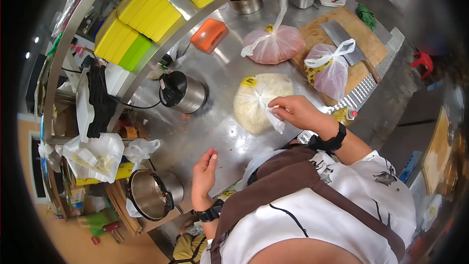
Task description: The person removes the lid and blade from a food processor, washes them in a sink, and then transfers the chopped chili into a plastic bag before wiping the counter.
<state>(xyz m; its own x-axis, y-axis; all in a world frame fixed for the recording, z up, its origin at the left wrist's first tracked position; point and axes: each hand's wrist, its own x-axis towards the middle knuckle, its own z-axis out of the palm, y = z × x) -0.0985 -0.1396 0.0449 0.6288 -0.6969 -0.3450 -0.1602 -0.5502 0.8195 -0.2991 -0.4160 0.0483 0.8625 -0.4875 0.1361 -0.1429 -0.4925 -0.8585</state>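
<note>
A clear plastic bag (251,110) of pale, off-white shredded-looking food sits on the steel table (220,146), with a yellow label on it. My right hand (292,109) pinches the gathered plastic at the bag's near right side, and a loose end hangs below the fingers. Over the table's near edge, my left hand (205,173) is raised, its fingers fairly straight and nothing seen in them. Behind the pale bag lies a tied bag of pink contents (276,44). Another tied bag (330,73) rests on the wooden cutting board (312,32).
A cleaver (344,39) lies on the board. To the left stand a steel appliance with a black lid (183,90) and a steel pot (156,193). An orange container (209,35) is farther back. Yellow boxes (149,12) fill the shelf above.
</note>
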